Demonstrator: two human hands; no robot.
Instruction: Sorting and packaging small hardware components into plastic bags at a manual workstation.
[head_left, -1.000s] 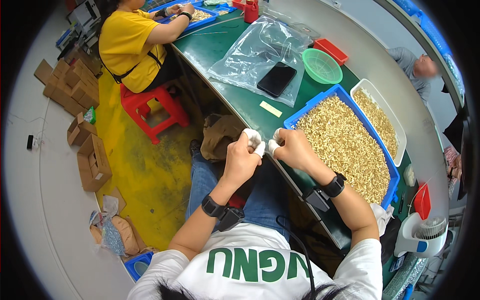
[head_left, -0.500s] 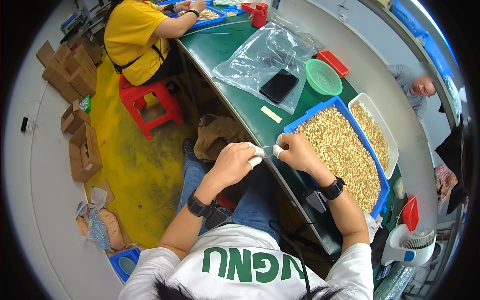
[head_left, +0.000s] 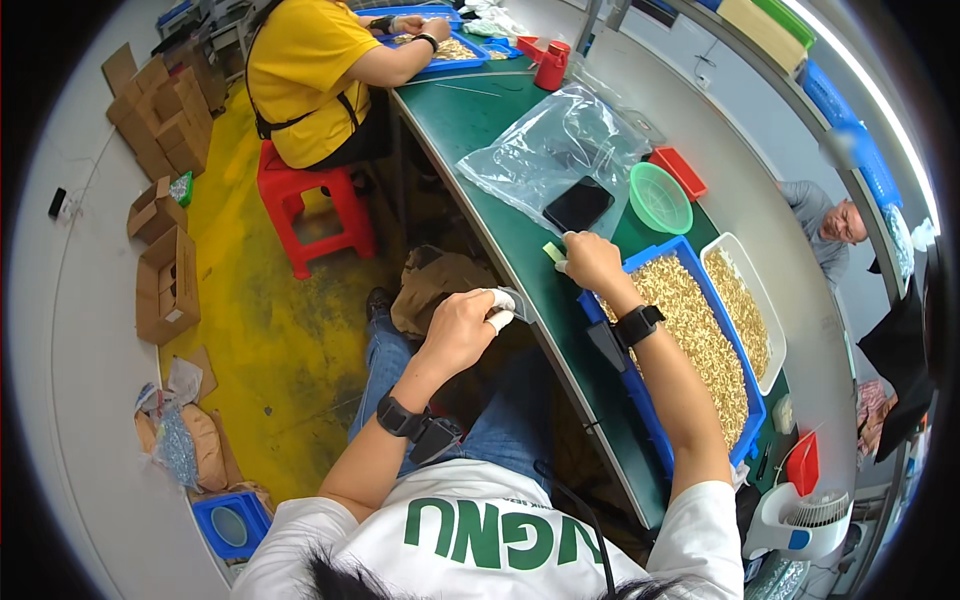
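Observation:
My left hand (head_left: 462, 326), with white finger cots on its fingertips, pinches a small clear plastic bag (head_left: 519, 306) just off the table's front edge. My right hand (head_left: 592, 262) is over the green table, its fingers bent and closed at a pale yellow strip (head_left: 553, 254) whose other end they cover. Just beyond that hand a black phone (head_left: 579, 205) lies partly on a large clear plastic bag (head_left: 540, 150). Beneath my right forearm stands a blue tray (head_left: 757, 408) full of small gold-coloured pieces (head_left: 690, 340).
A white tray (head_left: 778, 362) of similar pieces, a green basket (head_left: 660, 198) and a red bin (head_left: 678, 172) stand along the back. A white fan (head_left: 800, 522) is at right. A co-worker in yellow (head_left: 310, 80) sits on a red stool (head_left: 318, 215). Another person (head_left: 825, 225) is beyond the partition.
My right hand has left my left hand and moved away across the table to the pale yellow strip. My left hand keeps the small bag. The whole view has shifted slightly.

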